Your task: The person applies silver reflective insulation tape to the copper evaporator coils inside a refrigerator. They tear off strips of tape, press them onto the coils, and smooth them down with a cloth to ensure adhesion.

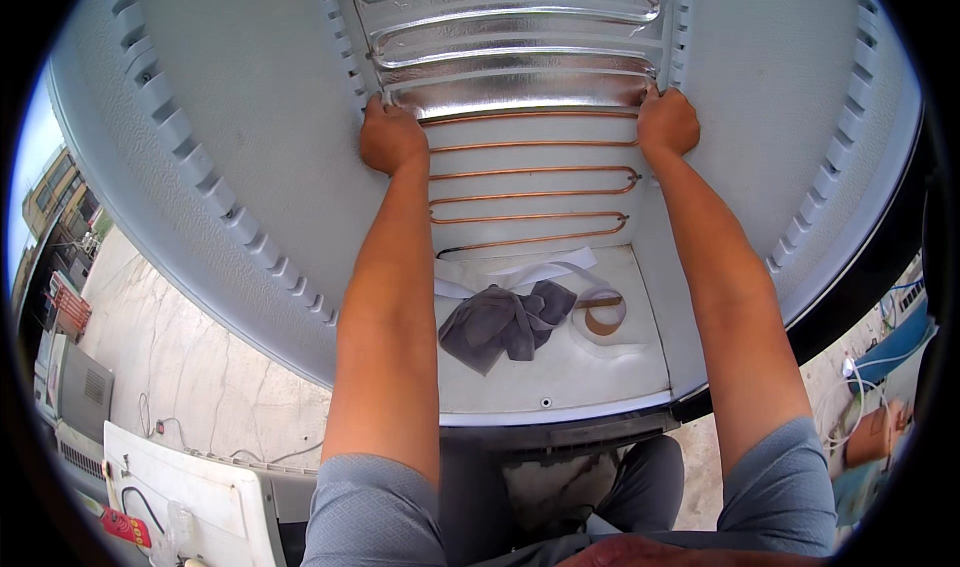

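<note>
While both arms reach forward into the white cabinet [550,387], the head view shows the shiny foil sheet [520,85] on its back wall, and this sheet is my landmark. The left hand [393,135] is at its lower left corner, the right hand [668,125] at its lower right corner. Both hands have the fingers curled in; whether they pinch the foil edge or only press on it, I cannot tell, because the knuckles hide the contact.

Raised loops run across the sheet, and just below it the copper tube [530,145] lies bare in similar loops. Further below the sheet, on the cabinet floor, are a grey cloth [490,327], a tape roll [603,327] and white strips [575,259].

To work well here, I would keep the two corners level with equal force, so that the foil does not wrinkle or tear. Pressure should go gently along each raised loop, because thin copper could bend.
</note>
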Demonstrator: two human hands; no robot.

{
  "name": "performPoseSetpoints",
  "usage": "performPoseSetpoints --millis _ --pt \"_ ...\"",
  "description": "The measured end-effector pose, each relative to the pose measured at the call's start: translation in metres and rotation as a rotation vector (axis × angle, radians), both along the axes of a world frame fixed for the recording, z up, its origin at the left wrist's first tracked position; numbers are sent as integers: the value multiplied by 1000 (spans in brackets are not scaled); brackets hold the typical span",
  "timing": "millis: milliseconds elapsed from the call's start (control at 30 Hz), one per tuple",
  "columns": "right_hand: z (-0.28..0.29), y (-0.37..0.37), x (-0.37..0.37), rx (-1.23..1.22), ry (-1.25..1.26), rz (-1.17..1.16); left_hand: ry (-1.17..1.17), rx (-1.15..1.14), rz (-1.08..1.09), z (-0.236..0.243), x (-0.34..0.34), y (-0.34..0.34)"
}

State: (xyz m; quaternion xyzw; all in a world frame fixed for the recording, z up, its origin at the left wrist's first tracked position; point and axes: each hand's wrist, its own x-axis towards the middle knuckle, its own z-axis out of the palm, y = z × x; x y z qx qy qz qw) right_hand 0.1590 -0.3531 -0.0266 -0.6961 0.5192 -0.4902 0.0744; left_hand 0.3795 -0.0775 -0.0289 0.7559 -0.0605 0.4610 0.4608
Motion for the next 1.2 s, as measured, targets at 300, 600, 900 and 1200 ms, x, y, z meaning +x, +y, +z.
performPoseSetpoints --millis 300,600,900,1200 --pt "-3 -3 1 -7 3 11 -225 594 -234 -44 -29 6" --pt "-2 -4 0 -4 5 9 -185 746 -157 -54 -13 5" --pt "-3 -3 0 17 1 29 -254 807 -116 -45 -6 6" --pt "-2 -2 1 31 -17 25 -368 838 -185 -38 -24 -19"
